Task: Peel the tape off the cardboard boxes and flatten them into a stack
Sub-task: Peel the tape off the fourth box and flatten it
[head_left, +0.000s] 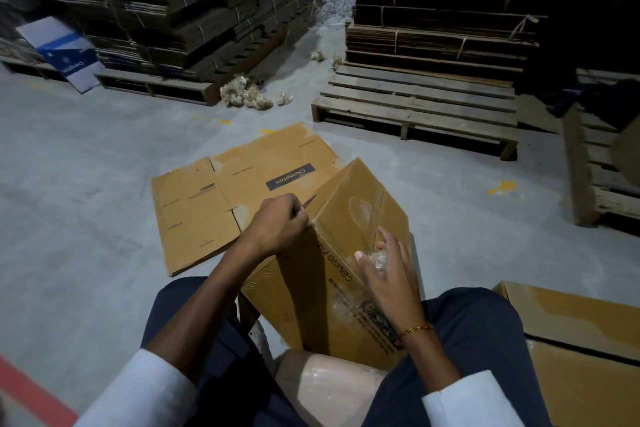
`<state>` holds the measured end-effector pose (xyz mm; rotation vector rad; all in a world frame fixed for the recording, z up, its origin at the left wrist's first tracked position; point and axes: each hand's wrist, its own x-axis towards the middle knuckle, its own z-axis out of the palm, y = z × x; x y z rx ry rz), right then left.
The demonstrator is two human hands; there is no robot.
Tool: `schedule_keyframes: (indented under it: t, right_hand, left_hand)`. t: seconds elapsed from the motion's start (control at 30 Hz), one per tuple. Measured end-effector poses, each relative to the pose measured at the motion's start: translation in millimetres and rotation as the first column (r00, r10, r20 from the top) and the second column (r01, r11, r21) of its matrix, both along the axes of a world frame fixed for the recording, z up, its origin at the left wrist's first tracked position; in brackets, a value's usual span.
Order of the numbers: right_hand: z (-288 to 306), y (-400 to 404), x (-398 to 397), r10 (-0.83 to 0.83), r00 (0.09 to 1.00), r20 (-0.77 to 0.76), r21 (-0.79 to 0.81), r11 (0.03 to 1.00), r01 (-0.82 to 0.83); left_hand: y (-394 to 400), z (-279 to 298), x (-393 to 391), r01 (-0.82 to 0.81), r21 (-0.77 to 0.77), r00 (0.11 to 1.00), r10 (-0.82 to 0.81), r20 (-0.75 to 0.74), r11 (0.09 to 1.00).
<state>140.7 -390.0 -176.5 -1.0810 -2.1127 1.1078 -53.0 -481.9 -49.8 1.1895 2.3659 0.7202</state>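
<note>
Fingers of our left hand [275, 225] pinch at the top corner of the upright cardboard box [346, 253] between our knees. Our right hand [389, 274] clutches crumpled tape [377, 262] against its side. Flattened boxes [225, 198] lie just beyond, on the floor.

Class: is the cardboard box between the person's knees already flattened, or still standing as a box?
Still a box: its panels meet at a raised corner, unlike the flattened box lying on the floor.
</note>
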Motion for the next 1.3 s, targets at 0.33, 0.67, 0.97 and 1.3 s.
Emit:
schedule_keyframes:
  t: [0.33,0.67,0.97,1.3]
  right_hand:
    - [-1.8,1.8,-1.0,0.029,0.999,-0.019,0.003,1.000,-0.029]
    - [-6.0,3.9,-2.9,0.028,1.000,-0.008,0.004,1.000,-0.028]
    - [-9.3,3.1,-6.9,0.028,1.000,-0.008,-0.011,1.000,-0.028]
    - [-5.5,2.6,-5.3,0.050,0.999,0.015,-0.014,0.999,-0.050]
  left_hand:
    - [-15.4,-3.9,4.6,0.017,0.196,1.000,-0.017,-0.001,0.980]
    - [-15.1,-13.7,4.9,0.252,0.207,0.950,-0.201,-0.239,0.945]
    - [-30.0,-6.4,-22.0,0.019,0.337,0.997,-0.043,0.065,0.941]
    - [-32.7,-9.2,-6.7,0.108,0.002,0.974,-0.105,-0.199,0.994]
